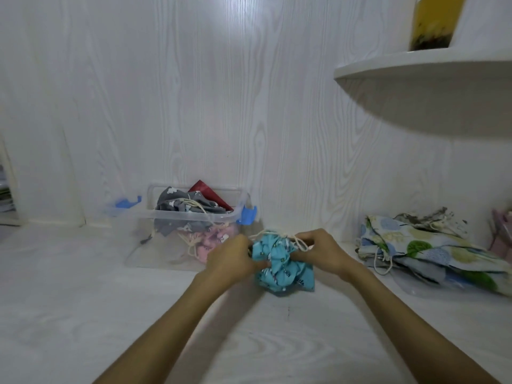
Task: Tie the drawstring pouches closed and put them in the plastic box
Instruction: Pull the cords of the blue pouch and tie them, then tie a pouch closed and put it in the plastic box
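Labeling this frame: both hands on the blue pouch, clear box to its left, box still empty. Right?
Not quite. The head view shows the box already holds pouches: a grey one on top and a pink one lower down. The rest stands: left hand and right hand both grip the blue pouch, and the clear box sits to its left.

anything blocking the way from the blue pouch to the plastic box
Nothing visible does. The blue pouch, gripped by the left hand and right hand, sits just right of the plastic box, whose top is open.
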